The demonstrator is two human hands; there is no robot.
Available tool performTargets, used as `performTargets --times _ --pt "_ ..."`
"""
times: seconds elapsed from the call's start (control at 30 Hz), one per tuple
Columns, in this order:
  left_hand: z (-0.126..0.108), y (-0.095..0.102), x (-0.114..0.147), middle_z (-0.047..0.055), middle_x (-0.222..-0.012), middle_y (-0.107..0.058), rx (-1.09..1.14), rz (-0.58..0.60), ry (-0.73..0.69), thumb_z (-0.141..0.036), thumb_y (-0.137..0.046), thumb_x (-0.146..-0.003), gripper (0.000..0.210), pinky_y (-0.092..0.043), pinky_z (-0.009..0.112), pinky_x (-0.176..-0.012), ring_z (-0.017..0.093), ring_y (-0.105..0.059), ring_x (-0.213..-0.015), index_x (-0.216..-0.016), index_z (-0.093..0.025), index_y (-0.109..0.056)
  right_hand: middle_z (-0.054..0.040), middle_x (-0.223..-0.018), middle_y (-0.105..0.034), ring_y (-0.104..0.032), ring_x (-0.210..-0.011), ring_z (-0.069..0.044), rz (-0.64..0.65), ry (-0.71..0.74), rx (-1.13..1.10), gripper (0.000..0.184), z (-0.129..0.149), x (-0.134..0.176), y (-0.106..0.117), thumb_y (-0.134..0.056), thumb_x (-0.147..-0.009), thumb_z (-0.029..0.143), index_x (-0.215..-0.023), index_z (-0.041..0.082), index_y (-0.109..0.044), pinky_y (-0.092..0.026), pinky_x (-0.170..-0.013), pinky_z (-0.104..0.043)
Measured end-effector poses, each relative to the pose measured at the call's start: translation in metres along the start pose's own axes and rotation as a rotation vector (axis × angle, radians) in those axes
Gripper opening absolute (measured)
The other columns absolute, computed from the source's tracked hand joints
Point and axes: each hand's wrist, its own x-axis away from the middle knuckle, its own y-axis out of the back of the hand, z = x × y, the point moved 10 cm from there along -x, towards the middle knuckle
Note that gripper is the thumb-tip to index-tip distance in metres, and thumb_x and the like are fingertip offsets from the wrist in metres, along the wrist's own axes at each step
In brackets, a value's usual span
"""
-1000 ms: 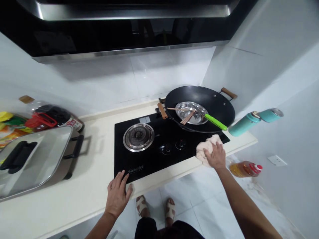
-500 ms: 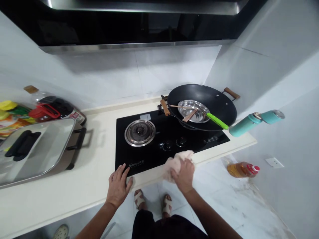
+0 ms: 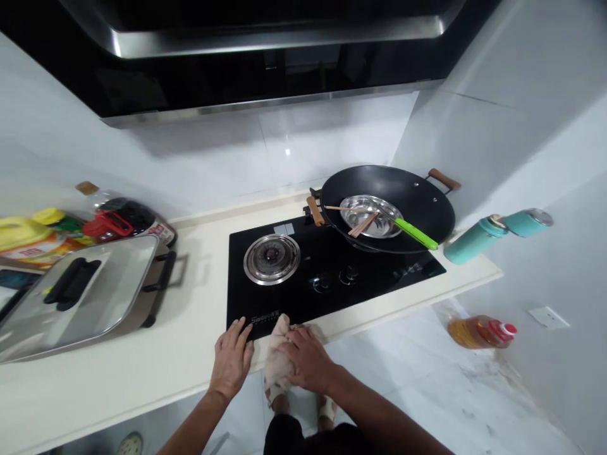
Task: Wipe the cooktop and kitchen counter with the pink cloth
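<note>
My right hand (image 3: 308, 357) is closed on a pale cloth (image 3: 278, 357), pressing it against the front edge of the counter (image 3: 199, 328). Part of the cloth hangs over that edge. My left hand (image 3: 231, 357) lies with fingers apart on the counter, its fingertips at the front left corner of the black gas stove (image 3: 303, 306). The stove's left burner (image 3: 272, 258) is bare. On the right side sits a black wok (image 3: 422, 208), holding a steel bowl (image 3: 351, 218), several chopsticks (image 3: 364, 224) and a utensil with a green handle (image 3: 416, 234).
An electric pan with a glass lid (image 3: 118, 278) stands at the left, with bottles (image 3: 142, 218) behind it. A turquoise flask (image 3: 474, 240) stands at the counter's right end. An oil bottle (image 3: 478, 332) is lower right. The range hood (image 3: 275, 76) overhangs the stove.
My right hand has slid the cloth leftward along the counter's front edge, close to my left hand. My left hand stays at the stove's corner. The view has shifted slightly.
</note>
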Motion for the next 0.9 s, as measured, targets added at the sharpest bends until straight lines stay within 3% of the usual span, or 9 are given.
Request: performTargets --times 0.1,0.2,0.33,0.43,0.57,0.63,0.7,0.77,0.9 --pt "0.0 0.001 0.002 0.014 -0.151 -0.058 -0.02 -0.019 -0.011 -0.029 -0.043 -0.102 0.041 -0.043 0.048 -0.108 0.03 -0.051 -0.142 -0.136 -0.02 -0.062 -0.0071 -0.126 -0.059 -0.049 -0.119 -0.028 -0.092 -0.078 -0.1 0.062 -0.014 0.001 0.024 -0.081 -0.072 0.035 -0.13 0.026 -0.062 -0.04 -0.109 -0.045" --pt "-0.001 0.002 0.005 0.013 -0.15 -0.059 -0.047 -0.054 -0.028 -0.026 -0.045 -0.1 0.041 -0.045 0.046 -0.108 0.029 -0.053 -0.14 -0.136 -0.021 -0.064 -0.008 -0.127 -0.059 -0.051 -0.118 -0.028 -0.286 -0.127 -0.126 0.061 -0.016 -0.018 0.059 -0.078 -0.07 0.028 -0.13 0.024 -0.062 -0.042 -0.106 -0.044" --pt "0.0 0.003 0.007 0.012 -0.151 -0.059 -0.069 -0.08 -0.036 -0.024 -0.049 -0.098 0.042 -0.046 0.046 -0.109 0.028 -0.055 -0.139 -0.137 -0.022 -0.065 -0.0127 -0.15 -0.046 -0.041 -0.134 -0.036 -0.474 -0.19 0.028 0.07 -0.019 -0.058 0.1 -0.078 -0.071 0.031 -0.138 0.023 -0.059 -0.031 -0.116 -0.054" --pt "0.001 0.005 0.008 0.011 -0.151 -0.059 -0.07 -0.077 -0.034 -0.022 -0.05 -0.097 0.043 -0.048 0.045 -0.109 0.028 -0.056 -0.139 -0.138 -0.024 -0.065 -0.0162 -0.157 -0.04 -0.033 -0.141 -0.041 -0.52 -0.24 0.143 0.073 -0.035 -0.068 0.104 -0.074 -0.073 0.026 -0.143 0.019 -0.057 -0.025 -0.118 -0.061" --pt "0.003 0.009 0.011 0.012 -0.149 -0.061 -0.015 -0.062 0.009 -0.026 -0.051 -0.097 0.043 -0.051 0.047 -0.106 0.028 -0.057 -0.138 -0.139 -0.024 -0.063 -0.0135 -0.144 -0.053 -0.045 -0.133 -0.033 -0.65 -0.193 0.147 0.041 -0.072 -0.023 0.099 -0.056 -0.09 0.027 -0.131 0.022 -0.065 -0.037 -0.112 -0.054" --pt "0.002 0.015 0.005 0.014 -0.15 -0.059 0.031 -0.078 0.052 -0.03 -0.053 -0.097 0.047 -0.051 0.048 -0.105 0.029 -0.057 -0.137 -0.143 -0.023 -0.058 -0.0142 -0.127 -0.061 -0.054 -0.12 -0.031 -0.801 -0.292 0.152 0.03 -0.112 0.02 0.11 -0.049 -0.097 0.032 -0.117 0.021 -0.069 -0.043 -0.105 -0.051" --pt "-0.006 0.021 -0.01 0.016 -0.153 -0.055 0.064 -0.105 0.062 -0.033 -0.054 -0.097 0.051 -0.049 0.05 -0.107 0.031 -0.054 -0.14 -0.147 -0.024 -0.054 -0.0167 -0.118 -0.062 -0.056 -0.115 -0.032 -0.899 -0.403 0.191 0.034 -0.152 0.054 0.126 -0.044 -0.098 0.036 -0.114 0.017 -0.068 -0.044 -0.103 -0.053" --pt "-0.024 0.022 -0.036 0.016 -0.159 -0.049 0.078 -0.095 -0.006 -0.035 -0.057 -0.096 0.054 -0.042 0.052 -0.112 0.033 -0.046 -0.147 -0.15 -0.026 -0.052 -0.0231 -0.122 -0.06 -0.055 -0.119 -0.036 -0.951 -0.555 0.272 0.042 -0.189 0.075 0.143 -0.041 -0.097 0.039 -0.115 0.011 -0.067 -0.044 -0.103 -0.056" --pt "-0.073 -0.003 -0.094 0.013 -0.164 -0.042 0.125 0.089 -0.305 -0.052 -0.065 -0.091 0.069 -0.029 0.054 -0.12 0.037 -0.033 -0.153 -0.154 -0.03 -0.047 -0.0287 -0.138 -0.055 -0.045 -0.136 -0.044 -0.979 -0.844 0.418 0.055 -0.223 0.084 0.156 -0.032 -0.097 0.04 -0.13 0.007 -0.062 -0.035 -0.109 -0.066"
